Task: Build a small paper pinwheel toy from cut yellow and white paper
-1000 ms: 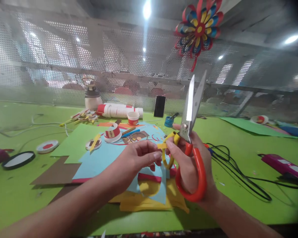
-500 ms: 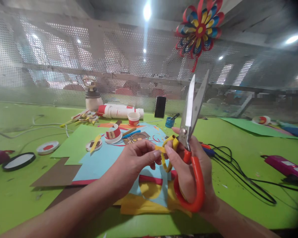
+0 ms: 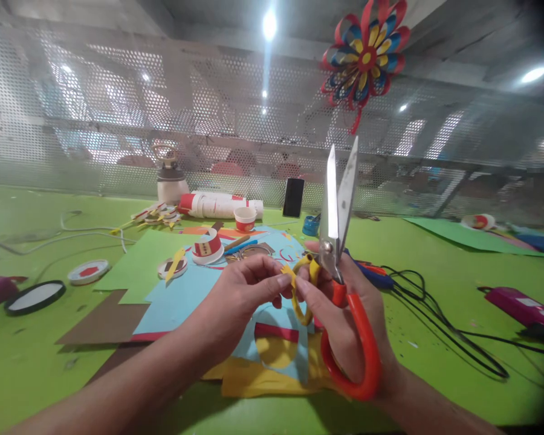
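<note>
My left hand is closed, its thumb and forefinger pinching the end of a curled yellow paper strip in front of my chest. My right hand holds red-handled scissors against the palm, their two blades pointing up and slightly apart. Its thumb and fingers also grip the yellow strip close to the left fingertips. Part of the strip is hidden behind the fingers. Beneath the hands lie light blue paper and a stack of yellow paper.
A red and white cut cup and a whole paper cup stand behind the papers. Farther back are a phone and a blue jar. Black cables and a purple tool lie to the right.
My right hand has shifted slightly left and down, and the scissor blades have swung left. The fingertips of both hands are closer together on the yellow strip.
</note>
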A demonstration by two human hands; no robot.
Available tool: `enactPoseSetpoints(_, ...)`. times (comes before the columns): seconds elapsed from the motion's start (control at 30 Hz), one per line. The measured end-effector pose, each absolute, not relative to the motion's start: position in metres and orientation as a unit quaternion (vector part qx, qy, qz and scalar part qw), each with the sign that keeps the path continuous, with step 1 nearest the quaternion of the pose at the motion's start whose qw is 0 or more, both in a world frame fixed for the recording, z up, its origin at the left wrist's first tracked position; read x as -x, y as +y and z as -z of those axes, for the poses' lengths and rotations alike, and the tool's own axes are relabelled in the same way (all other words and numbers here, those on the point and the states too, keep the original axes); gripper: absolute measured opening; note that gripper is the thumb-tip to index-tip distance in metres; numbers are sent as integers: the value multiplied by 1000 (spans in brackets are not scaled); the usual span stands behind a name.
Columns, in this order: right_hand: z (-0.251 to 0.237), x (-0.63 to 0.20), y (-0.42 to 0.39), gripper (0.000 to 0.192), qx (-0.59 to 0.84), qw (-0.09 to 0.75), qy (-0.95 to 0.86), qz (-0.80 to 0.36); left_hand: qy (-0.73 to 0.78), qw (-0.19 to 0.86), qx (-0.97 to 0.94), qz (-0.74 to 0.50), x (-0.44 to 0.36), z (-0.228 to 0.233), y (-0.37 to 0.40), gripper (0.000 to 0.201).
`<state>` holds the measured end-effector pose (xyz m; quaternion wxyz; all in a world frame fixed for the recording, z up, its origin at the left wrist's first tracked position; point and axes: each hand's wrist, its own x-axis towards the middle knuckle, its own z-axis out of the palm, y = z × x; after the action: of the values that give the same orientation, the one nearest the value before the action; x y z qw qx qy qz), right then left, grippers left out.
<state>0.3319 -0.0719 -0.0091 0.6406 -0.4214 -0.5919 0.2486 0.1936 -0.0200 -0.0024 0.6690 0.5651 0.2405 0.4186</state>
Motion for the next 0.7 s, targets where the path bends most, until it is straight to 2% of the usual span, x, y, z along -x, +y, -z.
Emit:
enactPoseSetpoints(0.5, 11, -330, -72, 32, 432, 643, -580, -252, 252, 685, -536, -425, -194, 4, -21, 16)
enactPoseSetpoints(0.7, 1, -332, -72, 28, 472, 570, -616, -268, 272, 633, -556, -464, -180, -5, -10, 18)
